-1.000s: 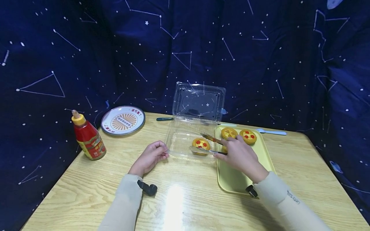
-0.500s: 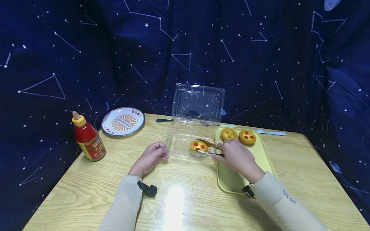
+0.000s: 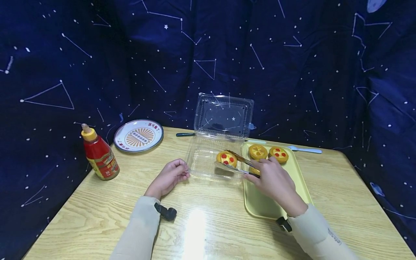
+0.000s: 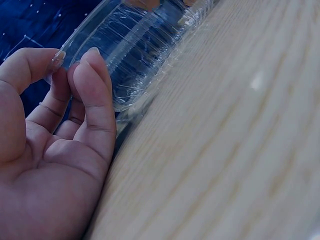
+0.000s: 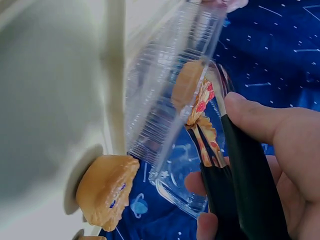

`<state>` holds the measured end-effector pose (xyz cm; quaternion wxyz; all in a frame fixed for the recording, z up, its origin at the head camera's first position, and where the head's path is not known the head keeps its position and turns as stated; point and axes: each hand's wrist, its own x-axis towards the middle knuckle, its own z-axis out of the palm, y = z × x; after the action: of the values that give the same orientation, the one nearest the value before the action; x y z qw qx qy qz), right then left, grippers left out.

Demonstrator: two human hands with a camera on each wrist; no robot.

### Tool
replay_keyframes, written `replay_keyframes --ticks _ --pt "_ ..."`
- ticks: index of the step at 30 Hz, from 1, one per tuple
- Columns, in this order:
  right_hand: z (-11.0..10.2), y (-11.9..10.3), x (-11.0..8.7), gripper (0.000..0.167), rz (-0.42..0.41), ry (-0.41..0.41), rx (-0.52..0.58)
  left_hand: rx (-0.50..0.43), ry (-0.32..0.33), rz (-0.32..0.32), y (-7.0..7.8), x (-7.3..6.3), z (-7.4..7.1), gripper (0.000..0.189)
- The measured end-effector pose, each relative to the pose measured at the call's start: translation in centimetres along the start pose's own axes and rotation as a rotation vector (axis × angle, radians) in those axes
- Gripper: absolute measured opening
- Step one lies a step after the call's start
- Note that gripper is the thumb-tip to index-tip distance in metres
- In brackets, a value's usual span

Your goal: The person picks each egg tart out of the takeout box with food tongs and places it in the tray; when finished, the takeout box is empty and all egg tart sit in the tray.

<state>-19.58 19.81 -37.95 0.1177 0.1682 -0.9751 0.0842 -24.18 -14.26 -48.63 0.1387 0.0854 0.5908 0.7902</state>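
Observation:
My right hand (image 3: 274, 180) grips a pair of tongs (image 5: 255, 185) by their black handles. Between the tong ends is a small round tart (image 3: 226, 159) with red pieces on top, tilted and over the base of the clear plastic container (image 3: 199, 159). A dark shadow under the tart suggests that it is off the base. My left hand (image 3: 169, 177) pinches the container's near left corner between thumb and fingers, as the left wrist view shows. The container's lid (image 3: 224, 115) stands raised at the back.
Right of the container lies a yellow tray (image 3: 260, 198) with a pale yellow tart (image 3: 258, 152), a red-topped tart (image 3: 278, 154) and another partly hidden one. A blue fork (image 3: 305, 149) lies behind. At left are a patterned plate (image 3: 125, 131) and a red sauce bottle (image 3: 101, 155).
The tongs first shifted slightly left and closed in on the tart. Since then, tart and tongs have moved a little right and up, and the tart has tilted. My left hand stays put.

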Motion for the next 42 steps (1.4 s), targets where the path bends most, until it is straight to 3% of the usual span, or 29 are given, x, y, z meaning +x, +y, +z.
replay_keyframes --ticks 10,19,35,42 --pt "-1.3 0.5 -2.2 0.055 -0.029 0.135 0.028 0.007 0.007 -0.003 0.1 -0.1 0.1 0.005" --pt "-2.8 2.0 -4.4 0.056 0.009 0.233 0.060 0.007 -0.012 0.000 0.2 -0.1 0.2 0.007" --pt "-4.9 6.5 -7.1 0.057 0.076 0.343 -0.005 0.012 0.000 -0.011 0.3 -0.1 0.3 0.006" --pt "-4.4 8.8 -8.2 0.059 0.130 0.300 -0.034 0.009 0.002 -0.007 0.2 -0.2 0.3 0.006"
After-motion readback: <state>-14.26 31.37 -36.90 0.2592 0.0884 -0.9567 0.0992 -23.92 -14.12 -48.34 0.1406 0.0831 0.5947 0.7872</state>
